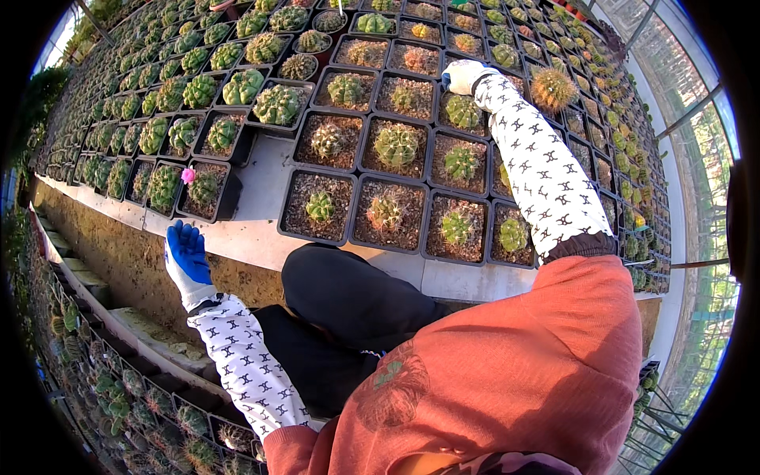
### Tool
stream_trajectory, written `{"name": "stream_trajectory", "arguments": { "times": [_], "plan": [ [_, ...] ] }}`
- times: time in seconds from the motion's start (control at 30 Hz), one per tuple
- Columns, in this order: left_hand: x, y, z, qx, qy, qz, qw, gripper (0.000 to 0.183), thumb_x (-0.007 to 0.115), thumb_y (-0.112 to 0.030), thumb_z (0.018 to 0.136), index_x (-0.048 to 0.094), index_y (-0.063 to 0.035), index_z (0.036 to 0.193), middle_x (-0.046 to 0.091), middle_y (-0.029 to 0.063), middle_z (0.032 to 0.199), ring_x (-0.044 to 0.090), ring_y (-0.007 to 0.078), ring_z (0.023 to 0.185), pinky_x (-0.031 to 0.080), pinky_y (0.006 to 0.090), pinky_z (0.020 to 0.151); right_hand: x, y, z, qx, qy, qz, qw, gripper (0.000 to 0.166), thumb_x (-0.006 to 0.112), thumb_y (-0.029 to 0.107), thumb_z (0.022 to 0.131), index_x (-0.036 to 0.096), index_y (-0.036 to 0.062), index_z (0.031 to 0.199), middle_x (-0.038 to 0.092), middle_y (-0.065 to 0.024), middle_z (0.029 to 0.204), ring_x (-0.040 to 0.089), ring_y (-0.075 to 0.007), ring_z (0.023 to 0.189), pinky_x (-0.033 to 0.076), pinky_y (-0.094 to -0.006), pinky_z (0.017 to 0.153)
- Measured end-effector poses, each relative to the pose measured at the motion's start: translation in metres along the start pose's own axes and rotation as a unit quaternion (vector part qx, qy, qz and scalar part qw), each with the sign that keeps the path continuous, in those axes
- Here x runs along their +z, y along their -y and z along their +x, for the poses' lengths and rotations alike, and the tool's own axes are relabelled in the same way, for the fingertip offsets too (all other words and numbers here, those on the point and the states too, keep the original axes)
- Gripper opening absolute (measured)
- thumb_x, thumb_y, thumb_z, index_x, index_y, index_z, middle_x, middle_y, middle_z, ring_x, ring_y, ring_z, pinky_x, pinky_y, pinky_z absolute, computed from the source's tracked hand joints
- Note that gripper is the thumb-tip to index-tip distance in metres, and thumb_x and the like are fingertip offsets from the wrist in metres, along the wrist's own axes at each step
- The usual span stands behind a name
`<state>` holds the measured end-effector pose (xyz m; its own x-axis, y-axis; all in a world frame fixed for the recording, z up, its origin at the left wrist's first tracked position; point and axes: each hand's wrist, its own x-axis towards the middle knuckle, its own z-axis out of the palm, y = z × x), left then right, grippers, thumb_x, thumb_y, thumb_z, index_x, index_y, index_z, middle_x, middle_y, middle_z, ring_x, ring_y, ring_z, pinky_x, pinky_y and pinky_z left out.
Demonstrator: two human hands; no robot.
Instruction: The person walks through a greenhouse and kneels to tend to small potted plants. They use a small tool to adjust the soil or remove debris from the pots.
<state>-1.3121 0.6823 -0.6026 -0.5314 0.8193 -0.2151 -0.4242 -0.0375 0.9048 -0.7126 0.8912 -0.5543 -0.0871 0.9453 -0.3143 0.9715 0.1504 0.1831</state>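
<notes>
My left hand (pixel 189 258), in a white glove with a blue coated palm, is turned palm up and holds nothing. It is over the bench's front edge, just below a square black pot (pixel 230 193) whose cactus (pixel 203 187) has a pink flower (pixel 188 175) beside it. Stretched far across the bench, my right hand (pixel 466 76) is over the pots, just above a round green cactus (pixel 463 111). Its blue fingertips curl down by a pot rim; what they touch is hidden. Nearer me stand square pots with a ribbed cactus (pixel 396 145) and a small green cactus (pixel 320 206).
Rows of potted cacti cover the white bench (pixel 261 178). A larger golden-spined cactus (pixel 553 89) rises right of my right forearm. My bent knee (pixel 338 291) is close to the bench edge. Behind my left arm, past a soil strip (pixel 237 279), are more cacti (pixel 193 418).
</notes>
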Motion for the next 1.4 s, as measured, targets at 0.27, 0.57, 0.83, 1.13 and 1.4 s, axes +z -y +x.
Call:
{"name": "stream_trajectory", "arguments": {
  "times": [0.27,0.57,0.83,1.13,1.4],
  "plan": [
    [0.001,0.004,0.004,-0.007,0.017,0.005,1.000,0.031,0.058,-0.032,0.093,0.061,-0.0075,0.112,0.065,0.0030,0.096,0.062,0.0143,0.083,0.051,0.0281,0.076,-0.011,-0.007,-0.004,0.024,-0.019,0.021,0.999,0.021,0.054,0.015,0.079,0.069,0.0077,0.091,0.067,-0.0139,0.097,0.064,-0.0310,0.090,0.050,-0.0394,0.079],
    [0.007,0.005,0.003,-0.004,0.022,0.014,1.000,0.031,0.057,-0.031,0.093,0.061,-0.0077,0.113,0.065,0.0033,0.097,0.062,0.0148,0.084,0.050,0.0280,0.077,0.015,-0.048,0.001,0.047,-0.047,-0.012,0.998,0.019,0.056,0.020,0.074,0.068,0.0105,0.087,0.067,-0.0150,0.093,0.064,-0.0333,0.090,0.049,-0.0422,0.078],
    [0.013,0.007,0.001,-0.012,0.017,0.015,1.000,0.028,0.057,-0.030,0.093,0.061,-0.0087,0.112,0.065,0.0030,0.095,0.062,0.0147,0.083,0.050,0.0276,0.075,-0.001,-0.019,-0.012,0.015,-0.032,0.066,0.997,0.021,0.057,0.020,0.077,0.069,0.0091,0.091,0.068,-0.0143,0.094,0.063,-0.0310,0.090,0.049,-0.0403,0.080],
    [0.004,0.009,0.006,-0.009,0.019,0.037,0.999,0.031,0.054,-0.032,0.095,0.060,-0.0101,0.116,0.064,0.0024,0.101,0.060,0.0143,0.090,0.048,0.0288,0.080,0.006,-0.043,-0.005,0.054,-0.028,0.044,0.997,0.021,0.055,0.018,0.076,0.068,0.0087,0.090,0.067,-0.0154,0.097,0.064,-0.0323,0.089,0.051,-0.0402,0.077],
    [0.015,0.014,0.007,-0.010,0.029,0.039,0.999,0.029,0.057,-0.031,0.094,0.061,-0.0092,0.113,0.065,0.0020,0.096,0.062,0.0132,0.084,0.050,0.0268,0.076,0.032,-0.089,-0.014,0.079,-0.034,0.032,0.996,0.020,0.061,0.021,0.074,0.068,0.0074,0.087,0.068,-0.0149,0.088,0.065,-0.0301,0.083,0.050,-0.0404,0.076]
  ]
}}
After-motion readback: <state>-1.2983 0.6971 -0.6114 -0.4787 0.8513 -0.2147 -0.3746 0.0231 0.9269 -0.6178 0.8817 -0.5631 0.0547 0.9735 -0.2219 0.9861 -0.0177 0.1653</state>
